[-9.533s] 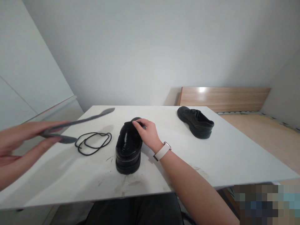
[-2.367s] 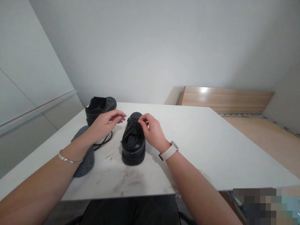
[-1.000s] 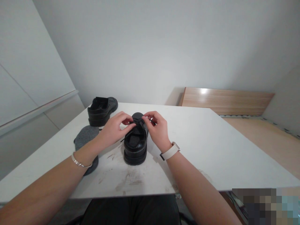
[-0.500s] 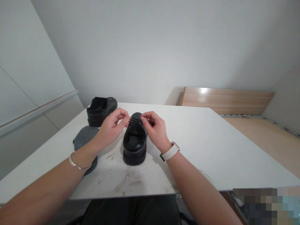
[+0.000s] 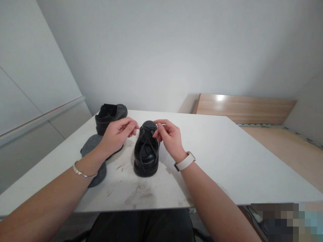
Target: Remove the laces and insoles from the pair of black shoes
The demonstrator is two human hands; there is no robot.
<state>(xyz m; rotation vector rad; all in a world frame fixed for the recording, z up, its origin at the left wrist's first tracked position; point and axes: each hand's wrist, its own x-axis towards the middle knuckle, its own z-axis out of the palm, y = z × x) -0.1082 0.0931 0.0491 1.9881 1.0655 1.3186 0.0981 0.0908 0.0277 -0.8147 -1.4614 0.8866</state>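
Note:
A black lace-up shoe [image 5: 145,168] stands on the table with its toe pointing away and its heel toward me. Thin dark shoelaces [image 5: 144,148] cross loosely over its opening and trail down to the heel. My left hand [image 5: 118,131] is just left of the lacing, its thumb and fingers pressed together; anything between them is too small to make out. On the right side, my right hand [image 5: 169,134] has its fingertips by the eyelets, index finger stretched toward the toe and the others curled apart from it. No lace shows plainly in it.
The other black shoe [image 5: 109,117] stands at the back left. A grey insole-shaped piece [image 5: 92,144] lies partly under my left forearm. Dirt marks [image 5: 141,193] smear the white table [image 5: 207,151] near its front edge. A wooden board [image 5: 244,107] is at the back right.
The laces, earlier bunched at the lacing between both hands, now lie crossed over the shoe opening. My left fingers have closed up, and my right index finger has stretched toward the toe.

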